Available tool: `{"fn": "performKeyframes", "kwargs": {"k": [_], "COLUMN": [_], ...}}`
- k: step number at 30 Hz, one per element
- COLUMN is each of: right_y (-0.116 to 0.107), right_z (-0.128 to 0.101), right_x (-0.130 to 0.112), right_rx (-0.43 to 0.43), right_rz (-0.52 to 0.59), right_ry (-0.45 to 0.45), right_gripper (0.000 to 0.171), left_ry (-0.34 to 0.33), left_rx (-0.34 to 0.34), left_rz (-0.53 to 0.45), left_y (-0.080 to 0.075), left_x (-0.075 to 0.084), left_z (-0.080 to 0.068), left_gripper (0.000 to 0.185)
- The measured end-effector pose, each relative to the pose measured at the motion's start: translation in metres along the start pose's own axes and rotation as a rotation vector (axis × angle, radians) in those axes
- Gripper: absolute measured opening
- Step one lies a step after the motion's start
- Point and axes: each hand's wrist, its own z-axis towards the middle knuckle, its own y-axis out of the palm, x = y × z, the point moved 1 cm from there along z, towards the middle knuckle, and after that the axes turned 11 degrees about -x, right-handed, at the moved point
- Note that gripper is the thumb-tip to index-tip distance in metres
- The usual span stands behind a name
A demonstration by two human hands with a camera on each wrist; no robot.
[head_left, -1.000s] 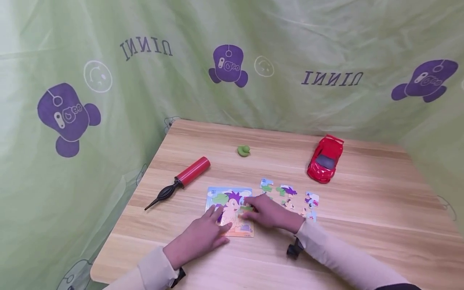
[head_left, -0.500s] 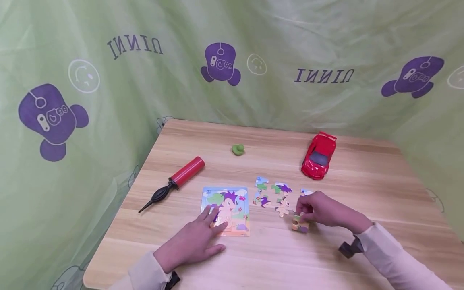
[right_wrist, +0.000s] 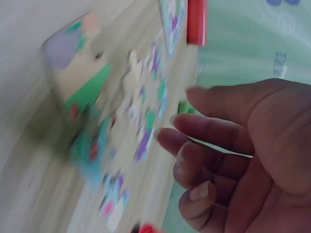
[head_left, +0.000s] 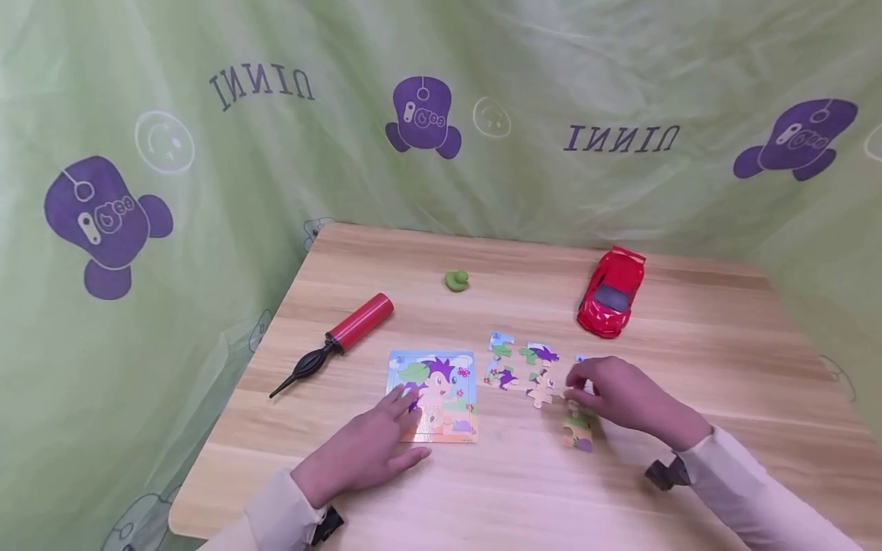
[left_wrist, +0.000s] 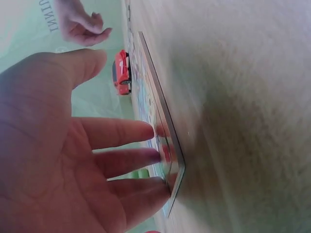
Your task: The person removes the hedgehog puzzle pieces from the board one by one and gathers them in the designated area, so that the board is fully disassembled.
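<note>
- The puzzle board is lying flat at lower centre of the head view, on the wooden table. Most of its picture is appearing filled; the near left part is hidden under fingers, so completeness there cannot be told.
- The left hand is resting on the board's near left corner with fingers straight and spread, fingertips pressing on the board's surface and gripping nothing.
- The loose puzzle pieces are lying scattered just right of the board, several of them, apart from it. Judged from this, placing is partly done and these pieces are remaining.
- One separate piece is lying below the cluster, just beside the right hand.
- The right hand is hovering over the right end of the cluster with fingers loosely curled; the wrist view, though blurred, is showing nothing between them.
- The red toy car is standing above and right of the cluster, near it.
- The red hand pump is lying to the upper left of the board, and a small green object is sitting near the far edge.
- The table's left edge is running diagonally close to the pump; the near edge is passing just below the left wrist.
- Open wood is showing at right of frame and between board and cluster.
</note>
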Motion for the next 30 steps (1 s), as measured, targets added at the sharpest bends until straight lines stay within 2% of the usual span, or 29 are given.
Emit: {"fn": "performKeyframes", "kwargs": {"k": [4, 7, 10, 12, 16, 19, 24, 30], "right_y": [0.007, 0.020, 0.037, 0.049, 0.066, 0.072, 0.074, 0.069], "right_z": [0.023, 0.046, 0.070, 0.083, 0.098, 0.103, 0.108, 0.114], "right_x": [-0.029, -0.056, -0.083, -0.101, -0.129, -0.144, -0.149, -0.145], "right_rx": [0.009, -0.013, -0.023, -0.013, 0.037, 0.050, 0.007, -0.061], "right_rz": [0.016, 0.006, -0.045, -0.109, -0.257, -0.289, -0.214, -0.001], "right_ry": [-0.100, -0.203, -0.283, -0.303, -0.272, -0.226, -0.192, -0.152], "right_gripper": [0.008, 0.008, 0.014, 0.020, 0.035, 0.040, 0.037, 0.033], "left_ry": [-0.026, -0.079, -0.125, -0.141, -0.135, -0.137, -0.145, -0.136], "left_rx": [0.063, 0.100, 0.108, 0.104, 0.113, 0.124, 0.137, 0.142], "left_rz": [0.047, 0.082, 0.084, 0.086, 0.138, 0.187, 0.278, 0.347], "left_y": [0.001, 0.002, 0.002, 0.002, 0.003, 0.004, 0.006, 0.002], "left_x": [0.001, 0.003, 0.005, 0.006, 0.009, 0.011, 0.016, 0.020], "left_z": [-0.008, -0.014, -0.017, -0.018, -0.016, -0.018, -0.016, -0.010], "left_gripper": [0.063, 0.059, 0.057, 0.056, 0.054, 0.054, 0.054, 0.053]}}
